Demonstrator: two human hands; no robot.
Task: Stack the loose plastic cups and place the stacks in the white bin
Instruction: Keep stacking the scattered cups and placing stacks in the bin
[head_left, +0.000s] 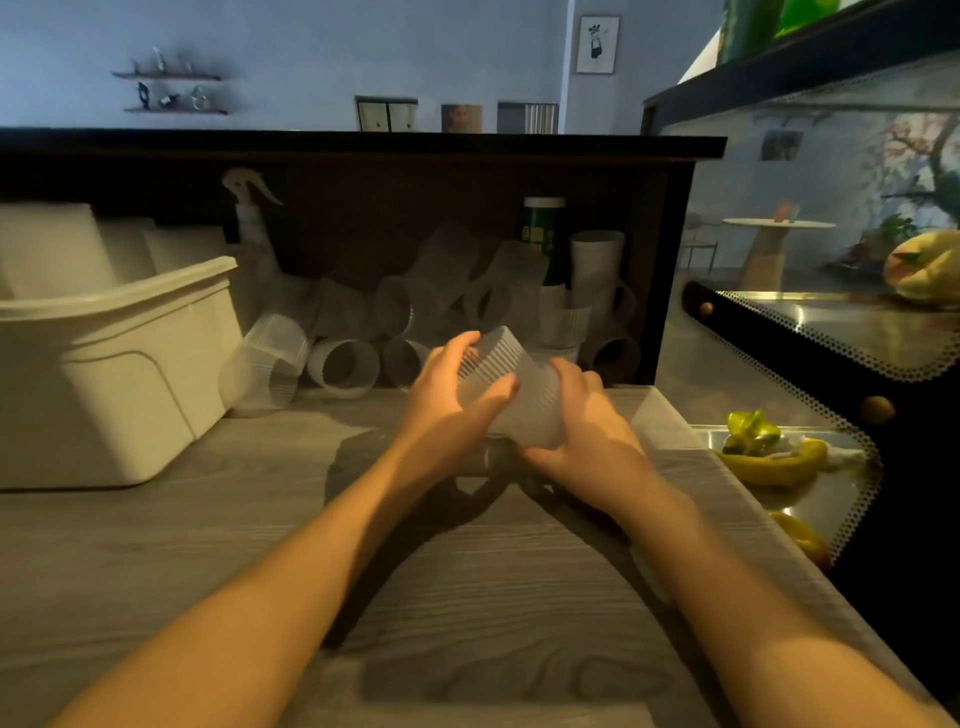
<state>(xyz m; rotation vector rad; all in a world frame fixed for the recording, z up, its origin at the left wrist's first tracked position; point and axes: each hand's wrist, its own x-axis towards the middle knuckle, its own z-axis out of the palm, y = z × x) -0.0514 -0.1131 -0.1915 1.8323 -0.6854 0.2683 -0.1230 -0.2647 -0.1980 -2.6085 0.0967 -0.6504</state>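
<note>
Both hands hold a short stack of ribbed clear plastic cups (511, 387) above the middle of the wooden counter, tilted with its base pointing up and away. My left hand (452, 395) grips its upper left side, thumb across the front. My right hand (582, 415) grips the lower right end near the rim. Behind them, several loose clear cups (343, 366) lie piled on their sides against the dark back panel. The white bin (119, 358) stands at the left with white containers inside it.
A spray bottle (252, 218) and a dark green bottle (543, 239) stand at the back among the cups. A glass display case (810, 332) with yellow and green peppers borders the counter's right edge. Wooden counter (260, 519) lies in front.
</note>
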